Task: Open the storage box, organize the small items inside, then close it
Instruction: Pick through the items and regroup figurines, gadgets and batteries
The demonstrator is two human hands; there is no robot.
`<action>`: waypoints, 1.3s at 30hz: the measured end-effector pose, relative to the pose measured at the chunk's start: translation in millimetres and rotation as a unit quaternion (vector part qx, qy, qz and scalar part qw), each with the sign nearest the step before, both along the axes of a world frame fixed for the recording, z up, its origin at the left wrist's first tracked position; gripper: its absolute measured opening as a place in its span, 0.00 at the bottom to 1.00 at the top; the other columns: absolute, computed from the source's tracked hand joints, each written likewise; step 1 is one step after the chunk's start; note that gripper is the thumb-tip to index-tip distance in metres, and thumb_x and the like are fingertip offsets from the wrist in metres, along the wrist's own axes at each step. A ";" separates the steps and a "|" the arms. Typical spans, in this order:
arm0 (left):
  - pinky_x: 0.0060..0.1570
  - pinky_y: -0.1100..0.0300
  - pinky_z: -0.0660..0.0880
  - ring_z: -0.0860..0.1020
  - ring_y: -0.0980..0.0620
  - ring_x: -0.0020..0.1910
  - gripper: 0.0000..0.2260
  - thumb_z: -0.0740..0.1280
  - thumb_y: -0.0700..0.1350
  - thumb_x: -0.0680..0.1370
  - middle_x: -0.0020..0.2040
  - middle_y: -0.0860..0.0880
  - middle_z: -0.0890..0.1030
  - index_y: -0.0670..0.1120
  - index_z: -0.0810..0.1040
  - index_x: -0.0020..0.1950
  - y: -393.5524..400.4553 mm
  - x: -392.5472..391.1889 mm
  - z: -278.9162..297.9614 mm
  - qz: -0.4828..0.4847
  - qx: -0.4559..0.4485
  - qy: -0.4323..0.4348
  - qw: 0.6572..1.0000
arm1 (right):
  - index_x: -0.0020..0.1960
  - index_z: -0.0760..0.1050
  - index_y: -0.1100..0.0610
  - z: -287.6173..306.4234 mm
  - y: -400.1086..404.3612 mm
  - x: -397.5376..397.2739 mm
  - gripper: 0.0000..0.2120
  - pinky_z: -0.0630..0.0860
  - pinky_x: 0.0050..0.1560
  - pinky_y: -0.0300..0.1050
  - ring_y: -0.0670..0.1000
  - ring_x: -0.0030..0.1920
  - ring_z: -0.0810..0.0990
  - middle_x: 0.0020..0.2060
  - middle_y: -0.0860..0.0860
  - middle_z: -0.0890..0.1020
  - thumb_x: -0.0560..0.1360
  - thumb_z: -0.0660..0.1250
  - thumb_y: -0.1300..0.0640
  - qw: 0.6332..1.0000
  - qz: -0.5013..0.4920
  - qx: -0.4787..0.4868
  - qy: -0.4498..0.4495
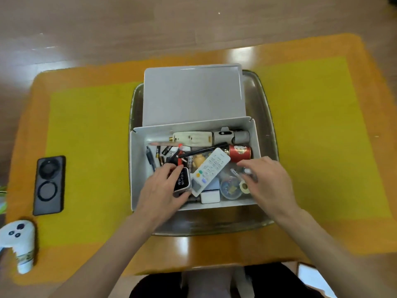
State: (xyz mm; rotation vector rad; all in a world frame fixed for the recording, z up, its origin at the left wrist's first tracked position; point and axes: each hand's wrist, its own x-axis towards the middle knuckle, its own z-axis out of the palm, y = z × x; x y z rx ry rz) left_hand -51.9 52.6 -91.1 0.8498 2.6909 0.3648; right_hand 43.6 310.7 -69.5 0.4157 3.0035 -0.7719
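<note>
While the white storage box [194,162] sits open on a metal tray [266,117] at the table's middle, its lid [193,93] standing at the far side, the left hand [163,190] grips a small black device [182,182] inside. The right hand [268,179] hovers with relaxed fingers over the right items, near a white remote control [211,168].

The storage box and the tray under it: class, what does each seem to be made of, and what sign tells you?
Storage box: probably matte white plastic; thin, smooth walls, notched corners. Tray: likely metal; its dull grey-brown surface and raised rim reflect light softly.
</note>
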 end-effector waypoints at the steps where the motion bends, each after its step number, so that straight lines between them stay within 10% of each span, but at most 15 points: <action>1: 0.59 0.52 0.76 0.72 0.51 0.62 0.32 0.69 0.59 0.73 0.65 0.49 0.73 0.46 0.69 0.73 -2.1 1.0 -3.1 0.003 0.015 0.008 1.000 | 0.60 0.82 0.52 -4.0 -2.1 -3.1 0.15 0.77 0.55 0.48 0.47 0.53 0.80 0.51 0.47 0.86 0.73 0.75 0.57 1.000 0.012 0.022 -0.006; 5: 0.64 0.50 0.73 0.69 0.53 0.67 0.31 0.68 0.60 0.74 0.69 0.52 0.70 0.49 0.68 0.74 -7.6 3.4 -13.8 0.034 0.070 0.013 0.997 | 0.60 0.82 0.49 -15.6 -13.2 -12.0 0.15 0.72 0.61 0.52 0.50 0.53 0.80 0.51 0.47 0.86 0.74 0.75 0.57 0.999 0.002 0.043 -0.015; 19: 0.69 0.52 0.69 0.69 0.54 0.69 0.22 0.62 0.57 0.79 0.69 0.55 0.72 0.52 0.72 0.72 -10.9 6.8 -35.4 -0.045 0.135 0.126 0.982 | 0.48 0.84 0.43 -53.2 -17.4 -14.3 0.14 0.65 0.29 0.38 0.54 0.42 0.82 0.41 0.46 0.86 0.67 0.75 0.60 0.989 -0.051 0.125 0.062; 26: 0.66 0.53 0.66 0.68 0.47 0.66 0.28 0.66 0.57 0.76 0.66 0.48 0.70 0.51 0.65 0.74 -18.2 40.9 -35.8 -0.004 0.105 0.003 0.994 | 0.43 0.83 0.46 -50.0 -31.8 9.7 0.12 0.79 0.41 0.49 0.60 0.46 0.83 0.41 0.51 0.85 0.62 0.70 0.57 0.990 -0.060 0.128 -0.003; 32: 0.67 0.54 0.67 0.65 0.55 0.67 0.29 0.58 0.66 0.74 0.69 0.57 0.65 0.59 0.61 0.73 -44.1 88.5 -43.7 -0.019 0.091 0.037 0.995 | 0.47 0.83 0.45 -54.5 -47.2 56.4 0.05 0.69 0.34 0.42 0.49 0.41 0.79 0.43 0.44 0.83 0.71 0.73 0.53 0.985 -0.023 0.169 0.002; 39: 0.57 0.62 0.72 0.68 0.60 0.61 0.25 0.59 0.68 0.72 0.61 0.61 0.68 0.60 0.69 0.66 -37.0 88.2 -19.2 -0.062 0.100 0.113 0.987 | 0.40 0.73 0.44 -35.1 -44.7 59.3 0.10 0.66 0.63 0.53 0.49 0.45 0.81 0.40 0.43 0.83 0.71 0.70 0.41 0.964 0.038 0.263 -0.015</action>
